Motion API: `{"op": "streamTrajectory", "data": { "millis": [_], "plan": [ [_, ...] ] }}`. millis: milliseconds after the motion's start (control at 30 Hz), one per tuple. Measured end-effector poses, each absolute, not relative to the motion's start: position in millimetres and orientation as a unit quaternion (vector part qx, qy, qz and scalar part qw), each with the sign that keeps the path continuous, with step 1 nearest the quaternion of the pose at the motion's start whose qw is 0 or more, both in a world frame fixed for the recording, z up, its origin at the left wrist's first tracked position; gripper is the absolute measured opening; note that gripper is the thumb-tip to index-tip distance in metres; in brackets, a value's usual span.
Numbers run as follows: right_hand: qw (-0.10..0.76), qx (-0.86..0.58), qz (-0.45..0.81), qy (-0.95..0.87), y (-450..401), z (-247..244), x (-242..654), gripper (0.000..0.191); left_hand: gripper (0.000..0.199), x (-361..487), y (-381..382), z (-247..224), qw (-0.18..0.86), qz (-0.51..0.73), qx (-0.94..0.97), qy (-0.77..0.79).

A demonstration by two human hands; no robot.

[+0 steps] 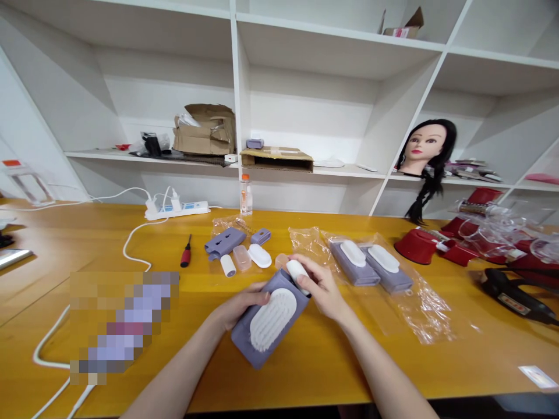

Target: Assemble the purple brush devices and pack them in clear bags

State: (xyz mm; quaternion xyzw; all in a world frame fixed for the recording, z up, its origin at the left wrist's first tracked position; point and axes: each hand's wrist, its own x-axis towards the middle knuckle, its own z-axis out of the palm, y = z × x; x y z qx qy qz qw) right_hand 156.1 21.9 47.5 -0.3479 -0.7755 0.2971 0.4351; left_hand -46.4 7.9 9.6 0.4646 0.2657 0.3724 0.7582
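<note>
My left hand (240, 305) grips a grey-purple rectangular case (250, 351), its thumb on the edge of a white oval bristled pad (274, 320). At the case's far end, my right hand (323, 288) holds a white cylinder (296, 272) between thumb and fingers. Whether the cylinder is partly inside the case, I cannot tell. Just beyond lie a second white cylinder (227, 265), a clear plastic cup (241, 258), a white oval piece (259, 255), a purple shell (225, 242) and a small purple cap (261, 235).
Two similar purple cases (356, 270) with white ovals rest on plastic wrap at the right. A red-handled screwdriver (186, 256), power strip (177, 210) and bottle (246, 196) stand or lie on the table. Red devices (414, 245) and a black tool (515, 297) occupy the far right.
</note>
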Motion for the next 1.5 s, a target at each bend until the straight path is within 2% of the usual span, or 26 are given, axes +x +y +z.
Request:
{"op": "streamTrajectory", "data": {
  "millis": [400,667,867,1167,1333,1500],
  "plan": [
    [0.390,-0.303,0.261,-0.829,20,49,162,0.038,0.032,-43,5,10,0.753,0.374,0.475,0.259],
    [0.398,-0.301,0.240,-0.833,18,43,163,0.039,0.030,-42,7,6,0.750,0.386,0.472,0.257],
    [0.373,-0.335,0.302,-0.811,19,44,159,0.043,0.027,-44,9,9,0.746,0.378,0.479,0.268],
    [0.372,-0.318,0.478,-0.729,39,40,150,0.045,0.023,-40,16,1,0.758,0.381,0.454,0.274],
    [0.404,-0.335,0.452,-0.721,37,38,146,0.047,0.033,-42,23,-1,0.757,0.386,0.448,0.278],
    [0.330,-0.322,0.396,-0.794,33,42,150,0.046,0.032,-43,24,-3,0.761,0.376,0.442,0.291]
  ]
}}
